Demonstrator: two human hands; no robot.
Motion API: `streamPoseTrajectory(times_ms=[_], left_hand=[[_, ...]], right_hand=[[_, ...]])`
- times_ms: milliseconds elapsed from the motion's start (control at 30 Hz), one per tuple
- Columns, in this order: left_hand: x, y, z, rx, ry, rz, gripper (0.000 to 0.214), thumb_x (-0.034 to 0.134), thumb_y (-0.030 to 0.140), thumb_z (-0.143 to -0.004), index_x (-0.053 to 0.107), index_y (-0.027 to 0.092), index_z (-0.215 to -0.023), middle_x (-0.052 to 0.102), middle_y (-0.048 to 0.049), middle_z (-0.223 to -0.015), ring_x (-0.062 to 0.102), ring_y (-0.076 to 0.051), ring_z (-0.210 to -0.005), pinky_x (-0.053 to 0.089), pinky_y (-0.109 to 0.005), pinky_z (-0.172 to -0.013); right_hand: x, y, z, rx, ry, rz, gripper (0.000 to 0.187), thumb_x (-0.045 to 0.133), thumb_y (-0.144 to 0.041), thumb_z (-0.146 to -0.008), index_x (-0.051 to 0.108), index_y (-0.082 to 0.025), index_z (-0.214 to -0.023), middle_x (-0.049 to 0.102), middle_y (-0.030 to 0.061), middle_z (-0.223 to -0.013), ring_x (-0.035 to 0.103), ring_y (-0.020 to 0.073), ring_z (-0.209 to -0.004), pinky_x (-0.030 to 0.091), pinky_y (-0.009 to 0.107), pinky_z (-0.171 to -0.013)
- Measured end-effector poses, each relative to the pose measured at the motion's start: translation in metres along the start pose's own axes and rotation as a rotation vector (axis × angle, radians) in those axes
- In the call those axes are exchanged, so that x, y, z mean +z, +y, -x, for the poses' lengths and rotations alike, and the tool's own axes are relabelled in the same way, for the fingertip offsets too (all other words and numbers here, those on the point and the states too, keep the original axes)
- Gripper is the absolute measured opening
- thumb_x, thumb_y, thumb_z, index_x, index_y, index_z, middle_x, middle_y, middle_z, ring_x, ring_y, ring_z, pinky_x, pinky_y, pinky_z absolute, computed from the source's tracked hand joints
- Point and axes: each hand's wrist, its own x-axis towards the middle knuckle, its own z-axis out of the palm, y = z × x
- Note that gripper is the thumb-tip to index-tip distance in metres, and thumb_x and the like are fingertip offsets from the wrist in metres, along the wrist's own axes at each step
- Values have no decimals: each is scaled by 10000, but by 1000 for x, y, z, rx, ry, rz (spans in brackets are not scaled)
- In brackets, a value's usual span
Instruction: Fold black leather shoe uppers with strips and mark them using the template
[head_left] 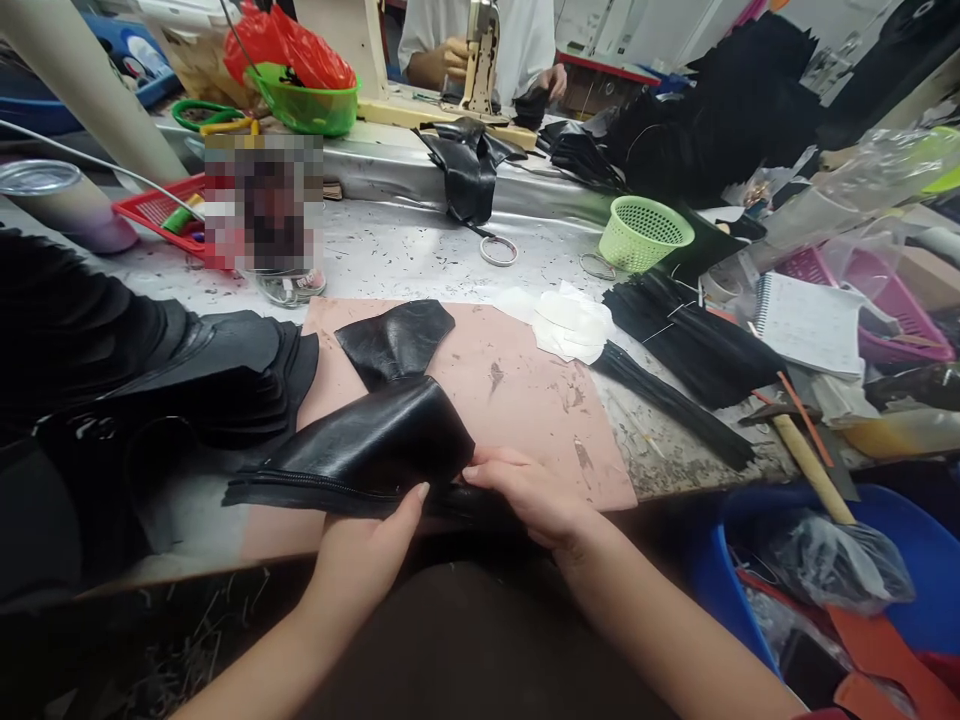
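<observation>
A shiny black leather boot shaft piece (375, 430) lies over the near edge of a pinkish work board (525, 400), with a black zipper (307, 487) running along its lower edge. My left hand (375, 535) grips that zipper edge from below, thumb on top. At the right end of the same edge, my right hand (525, 490) pinches the leather and zipper tape between thumb and fingers. Just behind lies another black leather piece (397, 340), partly covered by the held one. What my fingers do underneath is hidden.
Stacked black pieces (247, 370) rise at left. Right of the board are white paper pieces (574, 322), black zipper strips (667, 400), a green basket (645, 235) and a hammer (810, 465). A blue tub (724, 580) stands below. A co-worker's hands (450, 62) are at a sewing machine (480, 60).
</observation>
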Motion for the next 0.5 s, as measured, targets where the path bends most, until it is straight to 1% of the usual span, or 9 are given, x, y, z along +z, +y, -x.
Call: streamPoseTrajectory(times_ms=[67, 133, 233, 300, 367, 433, 500], left_hand=[[2, -3, -1, 3, 9, -12, 268, 595, 398, -668, 698, 221, -842, 732, -27, -902, 632, -281, -976, 492, -378, -890], [2, -4, -2, 8, -16, -13, 282, 581, 406, -681, 698, 220, -857, 727, -32, -933, 616, -283, -1011, 473, -387, -918], [1, 2, -1, -26, -93, 4, 346, 575, 425, -693, 694, 184, -910, 714, -60, -993, 608, -290, -1026, 459, -396, -935], [-1, 8, 0, -76, -112, 5, 377, 580, 437, -693, 695, 161, -921, 713, -70, -998, 620, -292, -1004, 468, -396, -922], [-3, 9, 0, -82, -109, -20, 373, 567, 432, -708, 699, 158, -924, 719, -66, -983, 637, -286, -974, 492, -384, -890], [-7, 1, -2, -11, -102, -95, 334, 537, 410, -742, 711, 171, -897, 734, -57, -925, 668, -276, -898, 535, -367, -807], [-11, -17, -8, 154, -86, -192, 289, 518, 374, -770, 724, 193, -860, 746, -50, -822, 695, -271, -779, 569, -350, -677]], right_hand=[[3, 2, 0, -28, 17, 87, 174, 629, -313, -656, 593, -164, -739, 607, -2, -705, 574, 165, -730, 442, 292, -704], [5, 3, -1, -79, 65, 254, 183, 634, -286, -672, 594, -159, -797, 616, 13, -761, 574, 176, -758, 448, 304, -707], [4, 1, -2, -154, 156, 463, 98, 570, -217, -706, 591, -160, -783, 617, 14, -757, 572, 172, -744, 453, 298, -688], [1, -1, -2, -182, 177, 493, 61, 531, -167, -702, 585, -161, -729, 613, 2, -709, 579, 165, -727, 459, 281, -674], [0, -2, -3, -187, 180, 478, 57, 529, -152, -693, 586, -157, -694, 613, 0, -674, 592, 168, -718, 465, 269, -664], [2, -1, -3, -194, 166, 462, 64, 545, -183, -707, 601, -152, -703, 635, 12, -687, 610, 177, -719, 470, 262, -648], [7, 0, -3, -215, 162, 504, 103, 544, -224, -732, 620, -154, -734, 662, 26, -721, 623, 181, -707, 467, 253, -617]])
